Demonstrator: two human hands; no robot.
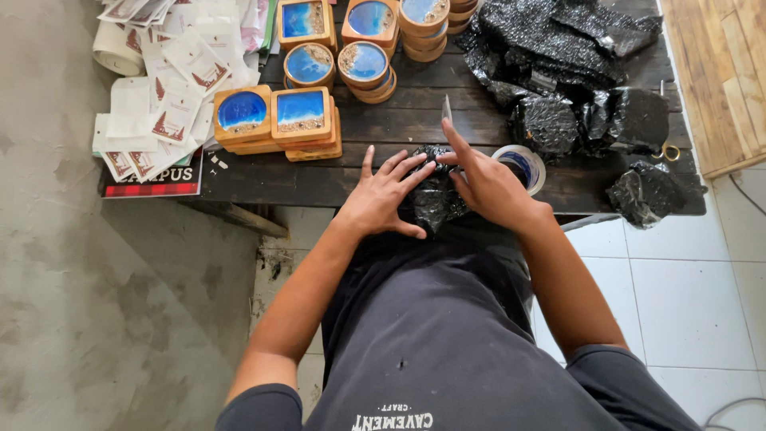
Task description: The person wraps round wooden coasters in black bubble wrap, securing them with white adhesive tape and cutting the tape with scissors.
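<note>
coasters (275, 116) left, wrapped bundles (574, 72) right, tape roll (523, 165) between
</note>
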